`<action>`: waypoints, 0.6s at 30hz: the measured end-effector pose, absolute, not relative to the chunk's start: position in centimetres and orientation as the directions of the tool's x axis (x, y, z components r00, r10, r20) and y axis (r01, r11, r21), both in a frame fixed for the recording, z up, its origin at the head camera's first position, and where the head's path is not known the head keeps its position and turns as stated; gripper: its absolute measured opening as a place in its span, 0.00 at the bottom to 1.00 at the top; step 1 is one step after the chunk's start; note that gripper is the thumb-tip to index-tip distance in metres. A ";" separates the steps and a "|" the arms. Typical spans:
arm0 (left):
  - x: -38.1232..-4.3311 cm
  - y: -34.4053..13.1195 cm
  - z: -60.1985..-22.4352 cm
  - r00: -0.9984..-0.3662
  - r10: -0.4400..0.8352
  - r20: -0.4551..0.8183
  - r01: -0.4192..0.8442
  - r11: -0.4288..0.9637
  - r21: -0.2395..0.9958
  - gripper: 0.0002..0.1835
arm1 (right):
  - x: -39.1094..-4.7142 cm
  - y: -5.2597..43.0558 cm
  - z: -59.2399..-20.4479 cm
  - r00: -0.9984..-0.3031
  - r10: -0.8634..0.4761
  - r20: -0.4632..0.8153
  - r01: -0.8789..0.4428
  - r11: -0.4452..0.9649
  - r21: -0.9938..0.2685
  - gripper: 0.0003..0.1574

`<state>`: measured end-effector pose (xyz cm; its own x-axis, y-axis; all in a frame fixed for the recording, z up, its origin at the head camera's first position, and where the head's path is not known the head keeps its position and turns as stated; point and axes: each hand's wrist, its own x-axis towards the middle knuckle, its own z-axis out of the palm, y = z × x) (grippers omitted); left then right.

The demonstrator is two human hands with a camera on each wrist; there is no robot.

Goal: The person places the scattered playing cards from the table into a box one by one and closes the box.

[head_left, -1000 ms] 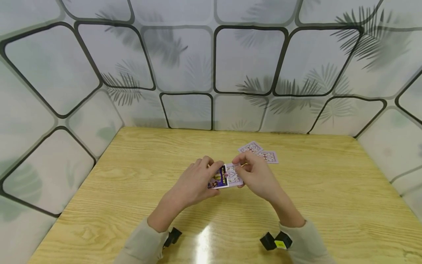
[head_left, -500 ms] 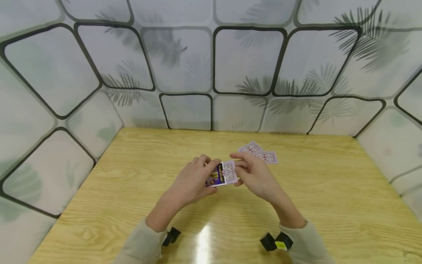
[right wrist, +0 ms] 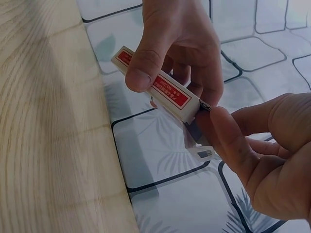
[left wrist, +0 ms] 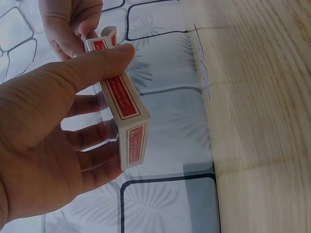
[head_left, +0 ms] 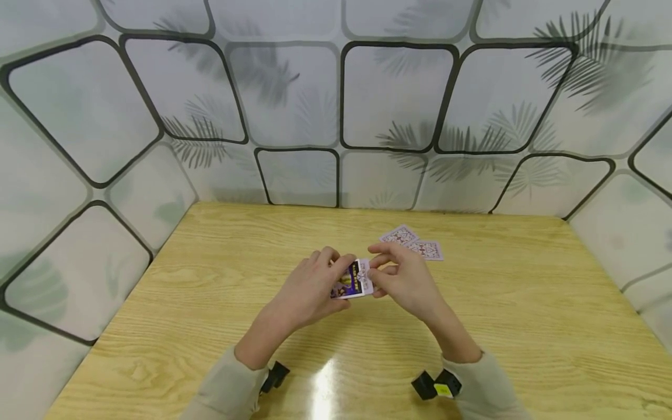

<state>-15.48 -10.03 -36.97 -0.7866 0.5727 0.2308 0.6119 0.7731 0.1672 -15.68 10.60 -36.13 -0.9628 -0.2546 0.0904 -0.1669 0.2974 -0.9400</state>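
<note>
My left hand [head_left: 310,286] grips a card box [head_left: 345,281] with a purple and yellow face, held above the table. In the left wrist view the box [left wrist: 121,104] shows white sides with red panels, its thumb along one side and fingers behind. Playing cards [head_left: 366,276] with patterned pale purple backs stick a little way out of the box's right end. At that end, my right hand [head_left: 406,280] pinches the cards' outer edge between thumb and fingers. A loose flap [right wrist: 200,151] hangs from the open end in the right wrist view.
Two more cards lie face down beyond the right hand, a tilted one [head_left: 399,234] overlapping a second [head_left: 429,249]. The wood-grain table [head_left: 220,251] meets a patterned cloth wall [head_left: 299,175] at its back and sides.
The cards have slid leftward into the box, so less of them shows. My right hand has shifted slightly left with them; the left hand stays nearly in place around the box.
</note>
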 end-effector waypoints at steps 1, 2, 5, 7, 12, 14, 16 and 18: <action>-15.5 -10.0 -37.0 -0.787 0.573 0.229 0.611 0.774 0.165 0.41 | -15.7 10.5 -36.1 -0.965 -0.246 0.087 -0.159 0.293 -0.943 0.24; -15.5 -10.0 -37.0 -0.788 0.572 0.227 0.610 0.775 0.166 0.41 | -15.6 10.5 -36.1 -0.968 -0.236 0.082 -0.151 0.289 -0.946 0.24; -15.4 -10.0 -37.0 -0.790 0.571 0.224 0.608 0.776 0.168 0.42 | -15.6 10.2 -36.1 -0.974 -0.213 0.076 -0.135 0.278 -0.951 0.24; -15.4 -10.0 -37.0 -0.790 0.571 0.224 0.608 0.777 0.164 0.42 | -15.6 10.0 -36.2 -0.975 -0.206 0.082 -0.138 0.277 -0.951 0.24; -15.4 -10.0 -37.0 -0.789 0.571 0.225 0.609 0.777 0.163 0.42 | -15.5 9.8 -36.3 -0.972 -0.210 0.105 -0.165 0.293 -0.942 0.20; -15.4 -10.0 -37.0 -0.790 0.570 0.226 0.608 0.776 0.168 0.42 | -15.4 9.8 -36.3 -0.969 -0.218 0.114 -0.178 0.301 -0.937 0.19; -15.5 -10.1 -37.0 -0.790 0.569 0.228 0.608 0.775 0.173 0.42 | -15.3 9.8 -36.4 -0.966 -0.228 0.124 -0.192 0.308 -0.932 0.19; -15.5 -10.1 -37.0 -0.792 0.565 0.232 0.605 0.778 0.170 0.42 | -15.2 9.8 -36.3 -0.961 -0.238 0.139 -0.213 0.320 -0.923 0.19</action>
<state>-15.50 -10.07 -36.99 -0.7919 0.5649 0.2319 0.6048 0.7780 0.1700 -15.24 9.77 -36.33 -0.9613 -0.2380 0.1391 -0.2129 0.3204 -0.9231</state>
